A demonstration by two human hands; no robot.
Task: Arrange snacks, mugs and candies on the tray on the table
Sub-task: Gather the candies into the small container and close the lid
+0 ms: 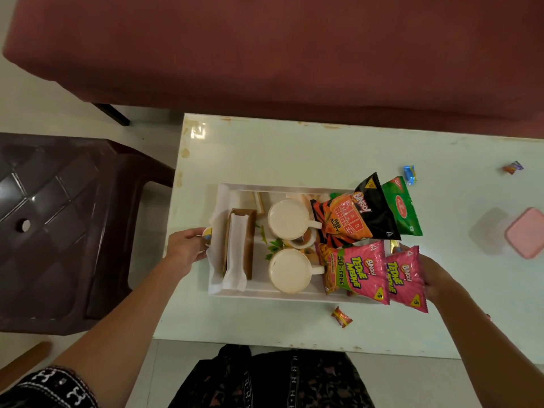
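A white tray (282, 295) sits on the pale table (265, 148). In it are a brown napkin holder (238, 248), two cream mugs (288, 217) (290, 269), an orange and black Mad Angles pack (353, 219), a green pack (401, 207) and two pink Tedhe Medhe packs (359, 272) (406, 278). My left hand (185, 248) grips the tray's left end. My right hand (441, 278) is at the tray's right end, its fingers hidden under the outer pink pack. Loose candies lie on the table: a blue one (409, 174), a purple one (512, 167) and a red one (341, 317).
A container with a pink lid (524, 232) stands at the table's right. A brown plastic chair (59, 216) is just left of the table. A maroon sofa (294, 54) runs along the far side.
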